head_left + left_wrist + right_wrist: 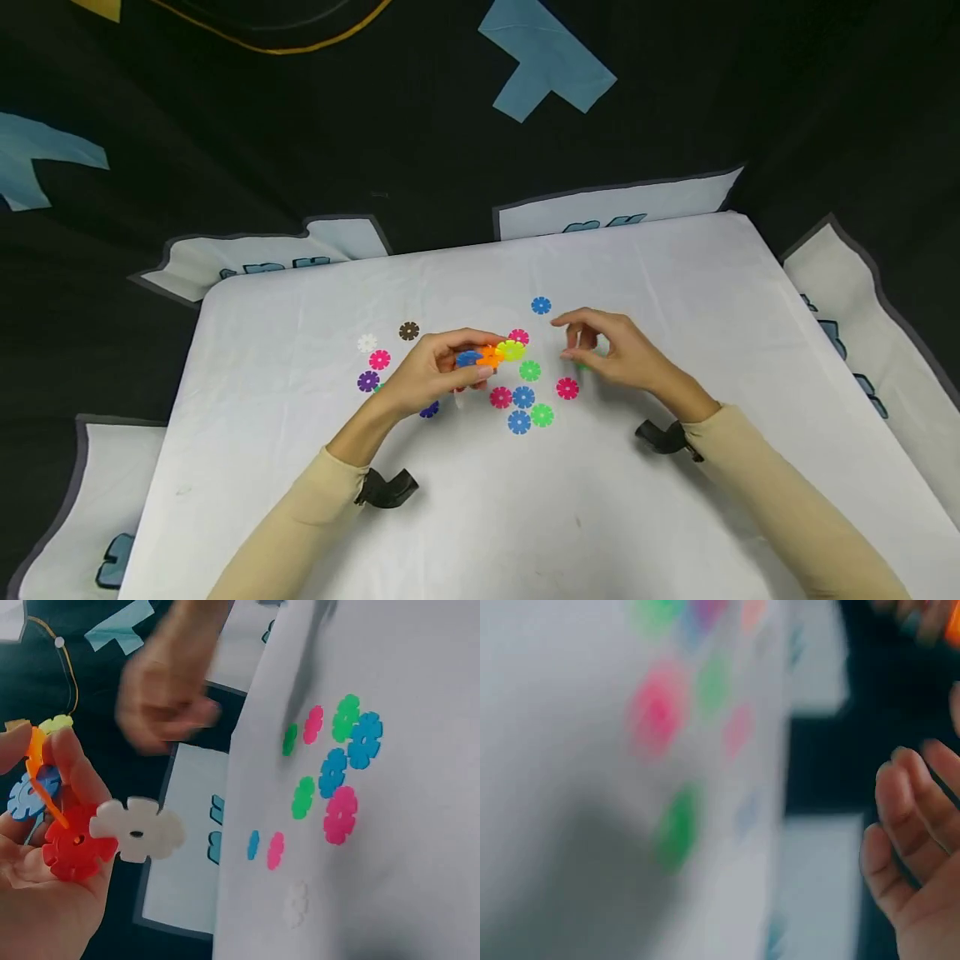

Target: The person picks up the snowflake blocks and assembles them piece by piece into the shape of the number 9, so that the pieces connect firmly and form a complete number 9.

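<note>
- Left hand (429, 369), closest to its own wrist camera: thumb and fingers pinch a cluster of joined discs (490, 358), held above the white table (600, 517).
- Cluster make-up, left wrist view: orange disc (35, 754), yellow disc (58, 723), blue disc (22, 801), red disc (64, 859), and a white disc (159, 825) at the red one's edge. Fingers hide some of the slots; not every joint can be confirmed.
- Right hand (621, 354): raised, well apart from the cluster; fingers loosely bent, no piece seen in its grasp.
- Near the right hand, loose on the table: pink disc (567, 388), upper blue disc (541, 305), and a green disc (582, 366) partly covered by the hand.
- Between the hands: more loose pink, green and blue pieces.
- Farther left, past the left hand: brown disc (408, 331), pale disc (367, 342), purple disc (368, 381), another pink one.
- Progress (judgement): assembly partway; about five pieces appear linked, well over ten lie unjoined.
</note>
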Demonstrator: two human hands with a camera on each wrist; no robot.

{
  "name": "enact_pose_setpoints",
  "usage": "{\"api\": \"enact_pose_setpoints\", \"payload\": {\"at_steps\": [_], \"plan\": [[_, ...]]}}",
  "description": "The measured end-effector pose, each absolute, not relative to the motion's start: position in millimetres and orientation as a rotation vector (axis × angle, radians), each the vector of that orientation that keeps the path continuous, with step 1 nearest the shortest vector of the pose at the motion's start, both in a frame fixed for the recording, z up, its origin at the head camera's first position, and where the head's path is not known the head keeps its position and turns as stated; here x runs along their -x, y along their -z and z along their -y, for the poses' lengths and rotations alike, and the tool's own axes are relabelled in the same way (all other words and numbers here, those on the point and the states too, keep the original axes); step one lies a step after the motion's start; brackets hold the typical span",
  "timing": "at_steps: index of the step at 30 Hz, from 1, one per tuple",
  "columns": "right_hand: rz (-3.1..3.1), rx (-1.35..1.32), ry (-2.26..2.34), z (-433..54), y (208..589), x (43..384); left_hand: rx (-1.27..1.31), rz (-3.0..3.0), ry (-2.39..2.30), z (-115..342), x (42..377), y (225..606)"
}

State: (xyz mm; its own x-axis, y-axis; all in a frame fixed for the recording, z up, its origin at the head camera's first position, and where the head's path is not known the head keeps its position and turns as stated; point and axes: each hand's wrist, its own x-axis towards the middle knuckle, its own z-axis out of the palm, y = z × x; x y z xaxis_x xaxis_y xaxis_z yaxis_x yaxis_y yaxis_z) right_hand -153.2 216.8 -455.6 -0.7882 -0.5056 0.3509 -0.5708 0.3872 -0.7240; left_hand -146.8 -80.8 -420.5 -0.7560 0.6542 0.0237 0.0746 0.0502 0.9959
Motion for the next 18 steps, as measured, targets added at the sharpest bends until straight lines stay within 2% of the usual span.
{"api": "enact_pose_setpoints", "payload": {"at_steps": [3, 7, 18], "plan": [[2.789, -0.884, -1.198, -241, 482, 162, -0.7, -1.862, -1.745, 89, 147, 426], [2.999, -0.894, -0.984, -253, 503, 163, -0.728, -1.809, -1.747, 91, 146, 430], [3.088, -0.771, -0.917, -257, 509, 162, -0.778, -1.802, -1.769, 78, 148, 428]]}}
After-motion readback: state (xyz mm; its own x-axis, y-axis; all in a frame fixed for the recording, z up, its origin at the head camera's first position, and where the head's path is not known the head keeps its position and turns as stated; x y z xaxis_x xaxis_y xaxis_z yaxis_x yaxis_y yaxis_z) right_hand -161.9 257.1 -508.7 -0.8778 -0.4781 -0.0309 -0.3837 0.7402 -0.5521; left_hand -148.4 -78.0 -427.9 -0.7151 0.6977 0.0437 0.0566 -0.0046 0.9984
